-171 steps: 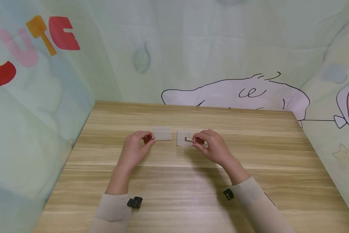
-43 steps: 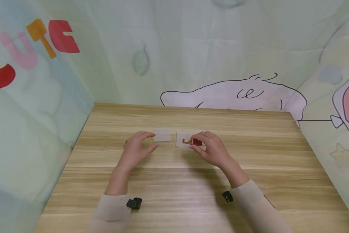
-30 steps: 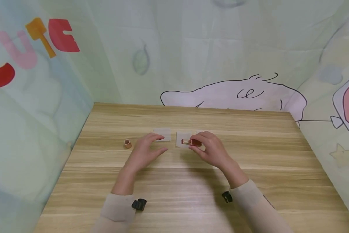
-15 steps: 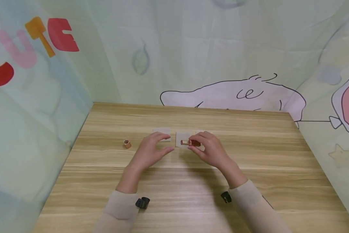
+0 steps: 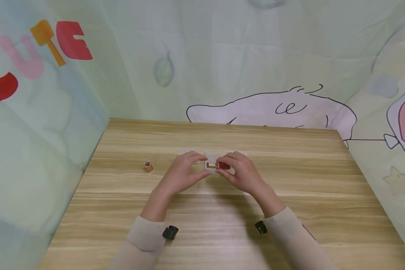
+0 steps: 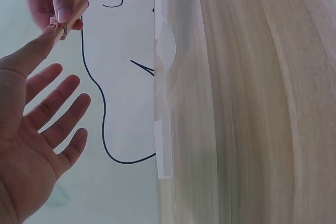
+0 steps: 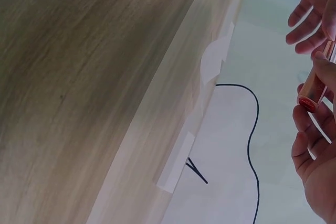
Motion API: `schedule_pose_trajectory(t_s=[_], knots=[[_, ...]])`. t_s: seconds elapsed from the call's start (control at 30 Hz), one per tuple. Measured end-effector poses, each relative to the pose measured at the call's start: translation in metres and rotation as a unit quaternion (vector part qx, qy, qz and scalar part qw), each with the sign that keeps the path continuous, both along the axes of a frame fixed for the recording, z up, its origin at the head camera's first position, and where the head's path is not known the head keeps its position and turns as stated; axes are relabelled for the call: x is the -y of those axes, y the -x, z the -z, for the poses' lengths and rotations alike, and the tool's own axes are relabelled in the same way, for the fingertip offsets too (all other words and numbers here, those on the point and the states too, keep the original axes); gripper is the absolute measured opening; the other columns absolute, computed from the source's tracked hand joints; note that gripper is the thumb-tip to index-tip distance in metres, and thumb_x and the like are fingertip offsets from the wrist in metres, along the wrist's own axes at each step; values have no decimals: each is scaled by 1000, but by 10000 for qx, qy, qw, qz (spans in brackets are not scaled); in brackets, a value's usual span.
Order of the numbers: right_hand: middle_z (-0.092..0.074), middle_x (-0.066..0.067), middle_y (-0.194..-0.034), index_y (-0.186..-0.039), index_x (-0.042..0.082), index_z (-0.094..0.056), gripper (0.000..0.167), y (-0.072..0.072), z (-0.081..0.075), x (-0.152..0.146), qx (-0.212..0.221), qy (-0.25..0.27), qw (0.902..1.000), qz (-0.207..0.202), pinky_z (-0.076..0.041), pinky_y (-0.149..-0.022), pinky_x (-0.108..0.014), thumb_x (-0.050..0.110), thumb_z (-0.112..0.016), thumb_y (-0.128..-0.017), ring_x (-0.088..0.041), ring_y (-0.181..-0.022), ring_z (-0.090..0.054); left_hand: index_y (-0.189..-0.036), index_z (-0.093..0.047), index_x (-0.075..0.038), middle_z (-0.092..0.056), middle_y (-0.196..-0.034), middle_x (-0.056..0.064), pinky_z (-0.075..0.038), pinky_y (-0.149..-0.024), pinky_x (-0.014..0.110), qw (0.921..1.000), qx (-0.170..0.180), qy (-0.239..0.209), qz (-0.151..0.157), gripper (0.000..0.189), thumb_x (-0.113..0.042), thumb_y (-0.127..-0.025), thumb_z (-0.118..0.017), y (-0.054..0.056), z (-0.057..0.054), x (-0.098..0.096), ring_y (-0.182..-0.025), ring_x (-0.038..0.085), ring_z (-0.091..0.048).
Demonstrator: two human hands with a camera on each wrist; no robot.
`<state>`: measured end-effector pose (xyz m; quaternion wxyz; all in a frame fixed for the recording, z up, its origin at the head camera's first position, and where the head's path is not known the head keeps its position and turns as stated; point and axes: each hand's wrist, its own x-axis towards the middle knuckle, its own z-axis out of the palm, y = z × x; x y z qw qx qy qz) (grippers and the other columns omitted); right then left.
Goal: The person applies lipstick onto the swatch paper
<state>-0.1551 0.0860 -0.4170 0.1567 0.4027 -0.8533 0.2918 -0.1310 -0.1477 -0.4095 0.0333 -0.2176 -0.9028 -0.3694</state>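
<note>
With the cap (image 5: 148, 167) on the table (image 5: 202, 210), uncapping appears done: the right hand (image 5: 241, 172) pinches the tube (image 5: 218, 165), the left hand (image 5: 183, 172), fingers parted, brackets its bared end, and a light left-hand pinch seems called for.

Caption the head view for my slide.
Right hand holds a red-and-gold tube, left hand near its gold end; a cap sits on the table.

Tabletop (image 5: 307, 161): soft light, pale sheen toward the near edge
Right hand (image 5: 243, 171): casting a soft-edged shadow
Right wrist view: dim, softly blurred
</note>
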Motion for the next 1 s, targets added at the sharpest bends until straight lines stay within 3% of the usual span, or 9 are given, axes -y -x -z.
schedule_pose_trajectory(t_s=[0.23, 0.43, 0.63, 1.0], knots=[[-72, 3, -89, -100, 9, -76, 22, 0, -2, 2, -57, -22, 10000, -24, -54, -73, -30, 18, -86, -83, -12, -80, -64, -121, -71, -8, -70, -116, 4, -52, -99, 40, 9999, -82, -27, 118, 40, -32, -90, -79, 0, -1, -7, -112, 24, -65], [-73, 2, -90, -98, 9, -76, 20, -1, -3, 5, -303, -78, 9995, -109, -53, -72, -31, 20, -86, -83, -13, -80, -64, -113, -73, -7, -70, -104, 5, -55, -87, 38, 9998, -37, -83, 154, 33, -31, -91, -78, -1, -3, -11, -98, 21, -65], [-74, 0, -91, -96, 9, -77, 23, -1, -1, 8, -596, -23, 9982, -112, -53, -70, -32, 21, -88, -80, -14, -79, -63, -102, -76, -11, -68, -93, -2, -53, -82, 35, 9999, -46, -12, 146, 21, -29, -92, -77, -1, -3, -12, -90, 19, -64], [-73, 2, -92, -97, 10, -76, 22, -3, -3, 4, -227, 218, 9994, -116, -48, -71, -32, 21, -87, -81, -14, -82, -59, -97, -79, -11, -71, -88, -4, -52, -84, 39, 9989, -264, -282, 253, 13, -23, -92, -77, -1, -1, -11, -85, 18, -66]])
